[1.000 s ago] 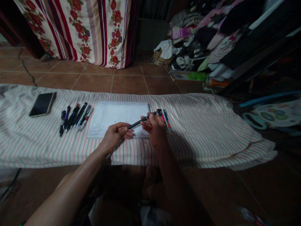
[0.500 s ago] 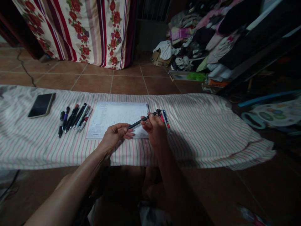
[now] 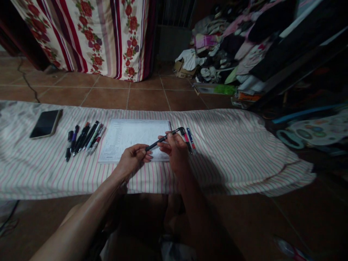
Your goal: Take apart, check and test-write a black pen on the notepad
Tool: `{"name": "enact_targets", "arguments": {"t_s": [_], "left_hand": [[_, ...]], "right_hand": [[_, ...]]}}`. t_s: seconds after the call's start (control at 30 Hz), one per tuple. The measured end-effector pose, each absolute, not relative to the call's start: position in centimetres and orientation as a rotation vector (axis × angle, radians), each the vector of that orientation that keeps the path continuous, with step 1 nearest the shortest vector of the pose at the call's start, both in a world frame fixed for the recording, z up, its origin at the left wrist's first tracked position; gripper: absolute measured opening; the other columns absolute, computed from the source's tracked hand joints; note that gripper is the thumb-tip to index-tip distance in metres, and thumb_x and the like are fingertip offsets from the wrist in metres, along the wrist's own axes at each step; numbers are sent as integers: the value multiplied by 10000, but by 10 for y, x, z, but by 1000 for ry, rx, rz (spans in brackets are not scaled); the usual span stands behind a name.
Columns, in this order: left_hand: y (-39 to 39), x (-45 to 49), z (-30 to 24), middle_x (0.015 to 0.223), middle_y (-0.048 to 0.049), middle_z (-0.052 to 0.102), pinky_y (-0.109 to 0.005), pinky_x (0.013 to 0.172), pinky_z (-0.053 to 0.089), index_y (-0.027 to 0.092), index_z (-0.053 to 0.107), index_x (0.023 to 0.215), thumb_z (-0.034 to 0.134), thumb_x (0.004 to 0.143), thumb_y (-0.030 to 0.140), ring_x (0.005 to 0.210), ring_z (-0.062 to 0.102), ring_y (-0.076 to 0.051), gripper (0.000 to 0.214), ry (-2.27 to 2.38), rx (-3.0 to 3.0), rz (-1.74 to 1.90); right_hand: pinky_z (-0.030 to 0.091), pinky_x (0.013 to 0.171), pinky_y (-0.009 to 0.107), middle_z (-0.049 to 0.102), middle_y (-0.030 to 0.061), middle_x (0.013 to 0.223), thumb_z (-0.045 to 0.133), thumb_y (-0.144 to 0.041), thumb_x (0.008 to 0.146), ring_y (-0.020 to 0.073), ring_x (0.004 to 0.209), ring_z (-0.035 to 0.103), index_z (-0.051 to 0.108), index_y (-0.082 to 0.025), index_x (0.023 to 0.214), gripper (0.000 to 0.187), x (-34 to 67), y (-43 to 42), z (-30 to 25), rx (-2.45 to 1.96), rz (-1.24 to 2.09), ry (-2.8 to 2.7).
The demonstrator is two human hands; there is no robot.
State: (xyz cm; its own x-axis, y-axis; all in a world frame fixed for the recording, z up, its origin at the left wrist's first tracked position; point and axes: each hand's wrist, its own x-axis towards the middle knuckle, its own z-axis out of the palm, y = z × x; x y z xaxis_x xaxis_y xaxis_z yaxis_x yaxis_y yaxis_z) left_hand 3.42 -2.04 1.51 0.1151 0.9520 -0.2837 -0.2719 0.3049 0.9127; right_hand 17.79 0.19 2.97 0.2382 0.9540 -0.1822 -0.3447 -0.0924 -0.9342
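A black pen (image 3: 160,140) is held level between both hands above a spiral notebook (image 3: 130,136). My left hand (image 3: 132,158) pinches its near tip, fingers closed. My right hand (image 3: 175,150) grips the barrel near the clip end, fingers curled. The open notebook lies on a striped cloth (image 3: 231,152). A red pen (image 3: 186,140) and a blue pen (image 3: 190,138) lie just right of the notebook, beside my right hand. Several more pens (image 3: 84,139) lie in a row to the notebook's left.
A dark phone (image 3: 45,123) rests on the cloth at far left. Beyond the cloth are brown floor tiles and a floral striped fabric (image 3: 103,36). A pile of clothes (image 3: 231,50) and clutter fills the right side.
Hands and pen keep the same hold; the view has tilted slightly, shifting everything a little left and down.
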Motion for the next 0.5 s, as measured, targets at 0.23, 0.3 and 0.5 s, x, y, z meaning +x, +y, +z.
{"name": "enact_targets", "arguments": {"t_s": [0.23, 0.3, 0.5], "left_hand": [[-20, 35, 14, 686, -44, 688, -276, 621, 498, 92, 616, 845, 713, 647, 206, 589, 637, -131, 249, 1073, 819, 1075], [-20, 35, 14, 698, -48, 692, -282, 618, 499, 94, 614, 847, 719, 641, 212, 594, 641, -137, 259, 1070, 815, 1069], [-20, 36, 15, 730, -60, 703, -305, 632, 508, 101, 611, 861, 725, 640, 231, 633, 662, -164, 281, 1067, 820, 1066]], "right_hand": [[492, 405, 126, 716, 36, 772, 562, -315, 796, 93, 510, 655, 570, -179, 898, 170, 179, 1, 32, -1186, 1250, -725], [490, 405, 123, 716, 38, 777, 554, -316, 803, 90, 511, 654, 571, -179, 903, 171, 179, 1, 33, -1187, 1250, -731], [487, 400, 120, 714, 32, 780, 547, -315, 807, 86, 511, 653, 567, -184, 903, 163, 179, 0, 33, -1151, 1281, -740]]}}
